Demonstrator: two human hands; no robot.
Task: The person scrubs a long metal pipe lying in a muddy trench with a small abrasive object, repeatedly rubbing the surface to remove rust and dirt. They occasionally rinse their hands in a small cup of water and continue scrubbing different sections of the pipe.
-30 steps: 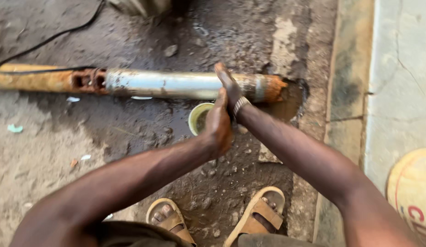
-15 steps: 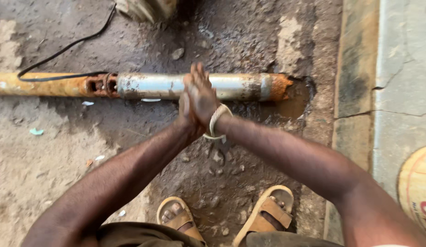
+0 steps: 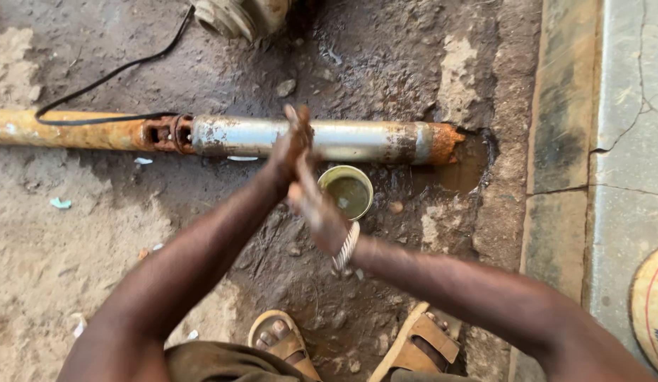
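Metal pipe [image 3: 329, 139] just beyond pressed-together hands [image 3: 300, 173], beside small tin [image 3: 347, 192]

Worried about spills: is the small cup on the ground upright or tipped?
Upright. The cup sits on the ground with its round rim facing up and murky liquid inside.

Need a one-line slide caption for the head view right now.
Left hand and right hand pressed together, muddy, above a rusty metal pipe and a small green cup on wet ground.
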